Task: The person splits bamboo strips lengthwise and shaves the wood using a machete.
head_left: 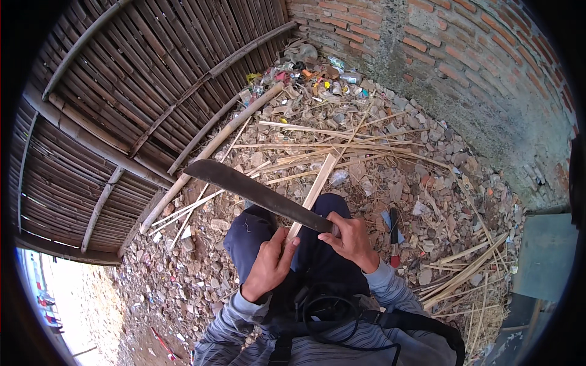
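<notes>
My right hand (352, 240) is closed round the handle end of a machete (250, 191), whose long dark blade points to the far left above my knees. In my closed left hand (268, 265) is the near end of a pale bamboo strip (320, 178), slanting away from me between my knees. The blade crosses over the strip just beyond my left fingers. Whether its edge touches or cuts into the strip I cannot tell. Most of the machete's handle is hidden by my right fingers.
Split bamboo strips (342, 146) lie across the rubble ahead, with another bundle (467, 274) at right. A knife with a red handle (395, 261) lies beside my right leg. A bamboo-slat wall (159, 79) stands left, a brick wall (458, 55) right. Litter (323, 82) fills the far corner.
</notes>
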Tool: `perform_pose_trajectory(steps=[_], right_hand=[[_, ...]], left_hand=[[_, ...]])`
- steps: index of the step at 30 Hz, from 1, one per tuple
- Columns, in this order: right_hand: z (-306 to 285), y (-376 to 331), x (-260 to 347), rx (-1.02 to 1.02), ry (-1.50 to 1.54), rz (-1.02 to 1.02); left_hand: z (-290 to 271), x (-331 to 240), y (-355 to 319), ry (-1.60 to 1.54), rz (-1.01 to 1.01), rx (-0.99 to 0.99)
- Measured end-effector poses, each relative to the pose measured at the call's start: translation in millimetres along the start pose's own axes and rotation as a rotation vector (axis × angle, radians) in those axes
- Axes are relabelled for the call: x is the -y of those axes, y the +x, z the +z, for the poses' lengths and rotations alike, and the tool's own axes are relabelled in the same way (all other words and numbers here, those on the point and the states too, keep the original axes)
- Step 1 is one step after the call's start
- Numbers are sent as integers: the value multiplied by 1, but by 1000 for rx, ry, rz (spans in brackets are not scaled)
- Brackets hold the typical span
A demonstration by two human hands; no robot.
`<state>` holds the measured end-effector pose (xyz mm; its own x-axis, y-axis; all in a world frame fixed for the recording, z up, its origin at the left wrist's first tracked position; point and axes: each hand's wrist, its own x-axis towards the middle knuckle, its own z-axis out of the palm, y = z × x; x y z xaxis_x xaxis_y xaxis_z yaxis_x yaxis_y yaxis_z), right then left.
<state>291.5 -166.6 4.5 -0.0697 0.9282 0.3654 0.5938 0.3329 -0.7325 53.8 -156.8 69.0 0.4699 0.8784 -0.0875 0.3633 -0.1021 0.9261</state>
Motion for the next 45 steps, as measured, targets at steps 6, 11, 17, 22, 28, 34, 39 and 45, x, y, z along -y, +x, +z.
perform_pose_trajectory(steps=[6, 11, 17, 22, 28, 34, 39, 45], right_hand=[[-3, 12, -30, -12, 60, 22], [3, 9, -32, 6, 40, 44], [12, 1, -29, 45, 20, 30], [1, 18, -54, -22, 34, 160], [2, 6, -34, 87, 67, 122], [-14, 28, -58, 3, 123, 224], [-14, 25, -65, -48, 200, 287], [-16, 22, -48, -113, 477, 382]], left_hand=[[13, -10, -1, 149, 54, -127], [18, 7, 1, 88, 113, -107], [32, 18, 0, 475, 47, -155], [34, 14, -9, 584, 7, -169], [34, 14, -7, 629, -16, -162], [32, 8, -22, 691, -7, -144], [31, 11, -21, 649, -10, -136], [12, 1, -2, 320, 21, -144]])
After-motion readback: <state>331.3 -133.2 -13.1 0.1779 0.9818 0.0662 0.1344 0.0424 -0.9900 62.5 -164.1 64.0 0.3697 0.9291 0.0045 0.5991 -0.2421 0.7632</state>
